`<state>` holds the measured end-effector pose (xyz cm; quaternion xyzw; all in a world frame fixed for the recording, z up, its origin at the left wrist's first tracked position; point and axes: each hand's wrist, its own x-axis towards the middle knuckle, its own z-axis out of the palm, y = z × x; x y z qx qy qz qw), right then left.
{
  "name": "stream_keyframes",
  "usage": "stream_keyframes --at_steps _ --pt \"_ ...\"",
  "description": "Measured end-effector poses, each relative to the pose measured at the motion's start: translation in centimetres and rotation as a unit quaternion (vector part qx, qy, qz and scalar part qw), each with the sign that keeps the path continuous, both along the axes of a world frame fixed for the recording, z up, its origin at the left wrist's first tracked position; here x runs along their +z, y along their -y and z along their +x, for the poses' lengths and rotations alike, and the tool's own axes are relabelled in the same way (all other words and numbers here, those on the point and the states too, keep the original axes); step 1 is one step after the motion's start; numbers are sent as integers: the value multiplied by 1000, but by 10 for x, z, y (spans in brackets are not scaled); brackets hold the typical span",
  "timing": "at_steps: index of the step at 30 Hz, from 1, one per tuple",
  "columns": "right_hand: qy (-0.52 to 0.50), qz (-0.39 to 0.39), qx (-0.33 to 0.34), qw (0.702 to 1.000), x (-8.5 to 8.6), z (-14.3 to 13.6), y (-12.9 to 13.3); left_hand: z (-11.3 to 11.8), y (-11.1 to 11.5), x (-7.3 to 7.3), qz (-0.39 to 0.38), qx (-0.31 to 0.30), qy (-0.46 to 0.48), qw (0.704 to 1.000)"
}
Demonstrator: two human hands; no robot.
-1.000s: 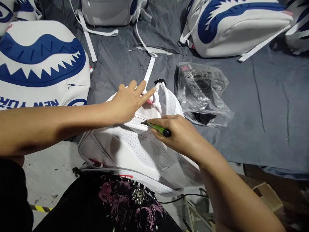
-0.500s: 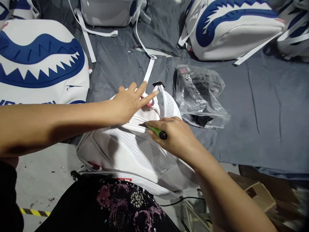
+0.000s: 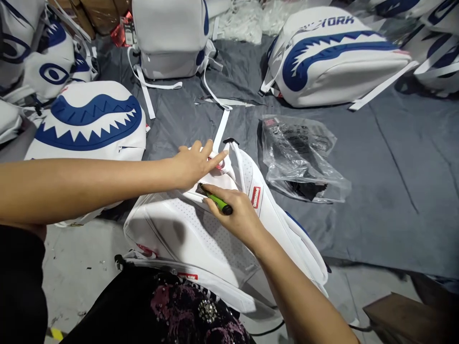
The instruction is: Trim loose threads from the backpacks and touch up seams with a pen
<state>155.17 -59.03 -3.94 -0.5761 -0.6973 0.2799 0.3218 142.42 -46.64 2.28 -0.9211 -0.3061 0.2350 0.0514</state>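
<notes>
A white backpack point(image 3: 201, 234) lies in front of me at the table's near edge, dotted back panel facing up. My left hand point(image 3: 195, 165) rests on its top end with the fingers spread, near the carry loop. Gripped in my right hand point(image 3: 238, 215) is a short green tool with a black end point(image 3: 219, 202), much like a pen; its exact kind is unclear. Its dark tip is at the seam along the top of the back panel, just below my left hand. One shoulder strap with a red label point(image 3: 256, 197) shows right of my hands.
A clear plastic bag with black contents point(image 3: 299, 157) lies right of the backpack on the grey cloth point(image 3: 380, 205). White-and-blue backpacks stand around: one left point(image 3: 93, 119), one at the back point(image 3: 172, 38), one back right point(image 3: 333, 62). A cardboard box point(image 3: 398, 315) is at lower right.
My right hand and the green tool have moved left along the seam. My left hand stays spread in nearly the same place on the backpack. The view has tilted up, showing more of the back.
</notes>
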Motion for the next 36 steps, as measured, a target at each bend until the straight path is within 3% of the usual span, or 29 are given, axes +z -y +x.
stream_keyframes --at_steps 6,12,15,20,26,36 --pt "-12 -9 -9 1000 4 2 5 -13 -17 9 -94 -24 31 995" --pt "19 10 -24 999 2 1 5 -27 -27 3 -119 56 69 989" --pt "-1 11 -33 999 1 1 4 -25 -31 3 -136 61 48 988" --pt "-70 -6 -33 997 2 -9 -9 -18 -34 -1 -132 63 28 989" --pt "40 5 -86 995 6 -28 -12 -21 -32 -8 -127 71 55 988" --pt "29 5 -95 995 8 -37 -13 -26 -32 -13 -131 51 88 986"
